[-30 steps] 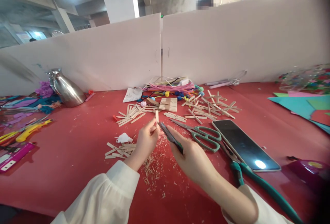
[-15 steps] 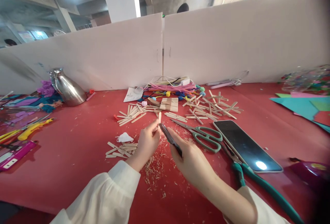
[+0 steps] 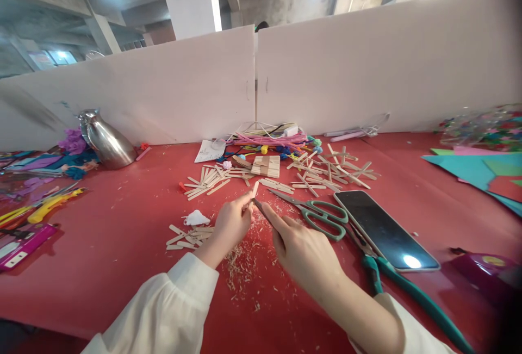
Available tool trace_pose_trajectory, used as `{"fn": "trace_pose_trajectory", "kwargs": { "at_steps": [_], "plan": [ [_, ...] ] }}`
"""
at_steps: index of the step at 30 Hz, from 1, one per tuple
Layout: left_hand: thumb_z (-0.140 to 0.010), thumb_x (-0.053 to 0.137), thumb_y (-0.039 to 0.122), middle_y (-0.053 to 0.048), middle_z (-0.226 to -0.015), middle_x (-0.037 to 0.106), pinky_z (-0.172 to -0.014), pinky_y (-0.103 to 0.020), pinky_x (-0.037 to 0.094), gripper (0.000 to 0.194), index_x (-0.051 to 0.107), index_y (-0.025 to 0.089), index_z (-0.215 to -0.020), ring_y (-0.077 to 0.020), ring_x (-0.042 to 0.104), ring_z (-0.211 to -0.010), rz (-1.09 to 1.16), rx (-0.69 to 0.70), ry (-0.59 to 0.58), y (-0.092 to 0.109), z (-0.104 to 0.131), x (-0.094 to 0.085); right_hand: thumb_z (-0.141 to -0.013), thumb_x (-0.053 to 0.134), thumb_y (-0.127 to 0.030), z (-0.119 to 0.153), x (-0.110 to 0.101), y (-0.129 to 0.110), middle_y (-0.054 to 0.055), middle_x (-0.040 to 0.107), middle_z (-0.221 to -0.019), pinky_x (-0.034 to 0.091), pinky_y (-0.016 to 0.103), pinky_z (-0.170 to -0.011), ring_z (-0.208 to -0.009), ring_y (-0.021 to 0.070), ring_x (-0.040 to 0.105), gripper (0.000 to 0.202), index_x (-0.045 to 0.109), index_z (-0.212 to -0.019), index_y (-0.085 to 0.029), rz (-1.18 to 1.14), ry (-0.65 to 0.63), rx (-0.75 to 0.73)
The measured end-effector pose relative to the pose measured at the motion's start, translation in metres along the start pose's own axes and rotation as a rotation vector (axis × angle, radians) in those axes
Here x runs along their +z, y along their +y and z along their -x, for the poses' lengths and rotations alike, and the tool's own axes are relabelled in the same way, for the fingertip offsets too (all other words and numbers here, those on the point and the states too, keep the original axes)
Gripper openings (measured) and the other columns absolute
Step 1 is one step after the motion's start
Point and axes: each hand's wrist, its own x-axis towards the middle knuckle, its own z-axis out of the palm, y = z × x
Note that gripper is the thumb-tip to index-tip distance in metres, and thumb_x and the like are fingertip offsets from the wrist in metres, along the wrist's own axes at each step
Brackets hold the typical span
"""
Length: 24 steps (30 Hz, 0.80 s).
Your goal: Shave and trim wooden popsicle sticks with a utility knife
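Observation:
Pinched in my left hand (image 3: 231, 224) is a pale wooden stick (image 3: 255, 188), its tip pointing up and away. My right hand (image 3: 304, 248) is wrapped round a dark, narrow knife (image 3: 263, 210), whose front end touches the stick beside my left fingertips. Thin wood shavings (image 3: 242, 267) lie scattered on the red table below both hands. Several sticks (image 3: 187, 237) lie in a small pile left of my left hand. Farther back are more loose sticks (image 3: 207, 180) and a banded stack of sticks (image 3: 266, 167).
Green-handled scissors (image 3: 324, 218), a phone (image 3: 385, 229) and green-handled pliers (image 3: 411, 289) lie at the right. A metal jug (image 3: 108, 139) stands at the back left. Coloured paper (image 3: 473, 172) and a purple tape dispenser (image 3: 485, 269) are far right. A white partition (image 3: 163, 93) closes the back.
The knife is turned and my right hand has shifted slightly, hiding more of the handle. The stick leans more to the right. The whole view has moved a little.

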Motion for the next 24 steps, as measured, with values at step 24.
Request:
{"fn": "trace_pose_trajectory", "kwargs": {
  "at_steps": [24],
  "plan": [
    [-0.080, 0.046, 0.023, -0.010, -0.087, 0.068, -0.062, -0.025, 0.049, 0.043, 0.051, 0.010, -0.121, -0.0184, 0.066, -0.074, 0.206, -0.098, 0.039, 0.000, 0.001, 0.002, -0.076, 0.035, -0.017, -0.001, -0.001, 0.003, 0.002, 0.062, -0.060, 0.040, 0.026, -0.046, -0.046, 0.0147, 0.051, 0.054, 0.044, -0.130, -0.018, -0.464, -0.035, 0.068]
  ]
}}
